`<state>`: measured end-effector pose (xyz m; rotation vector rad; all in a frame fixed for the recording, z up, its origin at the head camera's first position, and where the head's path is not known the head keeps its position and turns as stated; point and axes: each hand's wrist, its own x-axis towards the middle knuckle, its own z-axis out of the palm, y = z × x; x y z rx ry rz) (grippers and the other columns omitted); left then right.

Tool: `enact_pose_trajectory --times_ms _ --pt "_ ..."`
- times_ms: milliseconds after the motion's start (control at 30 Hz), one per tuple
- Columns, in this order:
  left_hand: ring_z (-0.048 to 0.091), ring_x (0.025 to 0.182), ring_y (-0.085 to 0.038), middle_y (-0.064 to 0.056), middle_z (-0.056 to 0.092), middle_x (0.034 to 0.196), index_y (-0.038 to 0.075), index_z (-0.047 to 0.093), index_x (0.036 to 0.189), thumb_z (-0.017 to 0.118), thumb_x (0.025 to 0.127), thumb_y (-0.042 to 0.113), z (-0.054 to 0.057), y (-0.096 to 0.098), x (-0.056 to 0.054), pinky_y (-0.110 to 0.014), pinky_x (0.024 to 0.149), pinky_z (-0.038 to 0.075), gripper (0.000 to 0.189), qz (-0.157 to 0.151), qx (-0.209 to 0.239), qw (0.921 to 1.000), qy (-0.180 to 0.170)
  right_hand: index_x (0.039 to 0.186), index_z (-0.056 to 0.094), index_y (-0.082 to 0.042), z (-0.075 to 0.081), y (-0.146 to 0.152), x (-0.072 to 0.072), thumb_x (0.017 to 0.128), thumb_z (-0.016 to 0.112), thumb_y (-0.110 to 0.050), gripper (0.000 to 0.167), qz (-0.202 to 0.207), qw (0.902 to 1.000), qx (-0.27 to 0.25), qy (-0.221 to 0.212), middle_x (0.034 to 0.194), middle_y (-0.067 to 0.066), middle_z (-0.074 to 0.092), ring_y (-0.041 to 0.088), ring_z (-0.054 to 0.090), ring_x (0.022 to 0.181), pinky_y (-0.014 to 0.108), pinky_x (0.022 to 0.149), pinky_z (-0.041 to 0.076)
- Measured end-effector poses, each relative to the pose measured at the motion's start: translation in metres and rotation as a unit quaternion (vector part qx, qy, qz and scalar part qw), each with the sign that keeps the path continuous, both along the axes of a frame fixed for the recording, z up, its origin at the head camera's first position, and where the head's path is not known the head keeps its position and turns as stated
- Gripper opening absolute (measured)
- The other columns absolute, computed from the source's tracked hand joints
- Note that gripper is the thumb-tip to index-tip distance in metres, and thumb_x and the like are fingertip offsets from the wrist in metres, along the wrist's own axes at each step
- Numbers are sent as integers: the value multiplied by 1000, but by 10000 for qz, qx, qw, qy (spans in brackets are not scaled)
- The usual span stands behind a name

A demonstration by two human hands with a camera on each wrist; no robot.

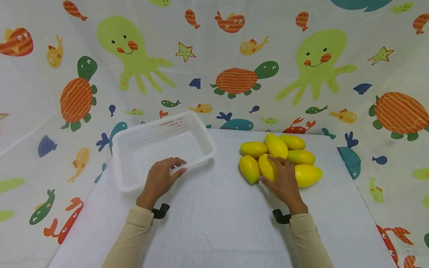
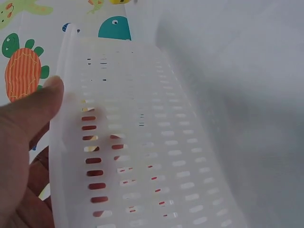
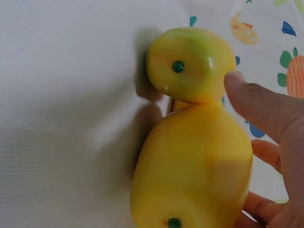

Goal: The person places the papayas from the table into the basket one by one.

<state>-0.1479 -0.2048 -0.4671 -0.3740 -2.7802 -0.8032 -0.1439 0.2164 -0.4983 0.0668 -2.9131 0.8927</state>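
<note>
A white perforated plastic basket [image 1: 197,162] stands on the left of the table. My left hand [image 1: 161,180] holds its near rim, fingers over the inner side; the left wrist view shows the thumb [image 2: 50,95] at the rim and the basket's slotted wall [image 2: 137,142]. On the right lies a group of several yellow, mango-like fruits. My right hand [image 1: 283,182] reaches over one mango [image 1: 267,167], its fingers spread and loosely bent about it. In the right wrist view, the thumb [image 3: 259,104] is by a smaller green-tinged mango [image 3: 190,64], beside a larger mango [image 3: 194,166].
A white cloth [image 1: 214,223] covers the table. More mangoes lie behind and right of my right hand, among them one mango [image 1: 306,175] at the near right. A printed sea-animal curtain [image 1: 207,48] hangs behind the table and along its sides.
</note>
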Motion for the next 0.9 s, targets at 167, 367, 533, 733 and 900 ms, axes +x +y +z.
enact_pose_trajectory --times_ms 167,367,533,733,900 --pt "75 94 -27 -3 82 104 19 80 115 84 93 27 1 0 2 -46 81 62 24 16 37 9999 -136 158 47 -13 0 3 1 90 87 -25 80 21 10000 -76 -25 156 28 41 50 36 138 70 115 40" --pt "75 95 -26 -2 82 106 20 81 114 85 92 28 2 0 5 -46 82 63 24 13 82 9997 -225 157 48 -11 0 5 1 89 88 -23 79 56 9999 -97 -2 154 29 41 51 36 138 70 116 39" --pt "75 93 -24 0 83 104 21 82 113 86 91 29 2 -2 6 -45 81 63 24 -39 141 9997 -187 156 48 -11 -1 6 0 89 88 -20 79 29 9999 -143 -32 154 29 41 50 35 138 69 117 39" --pt "75 92 -22 3 83 104 23 83 111 86 90 32 3 -3 9 -43 80 62 23 -105 129 9996 -248 155 48 -10 -2 5 1 88 89 -18 78 -6 9999 -148 -60 153 30 42 50 36 138 69 118 37" --pt "75 93 -21 5 83 105 24 83 111 86 90 32 2 -5 11 -43 81 62 23 -156 107 9993 -330 156 47 -10 -2 5 2 89 88 -16 79 18 9999 -106 -56 154 30 42 50 36 140 69 120 36"
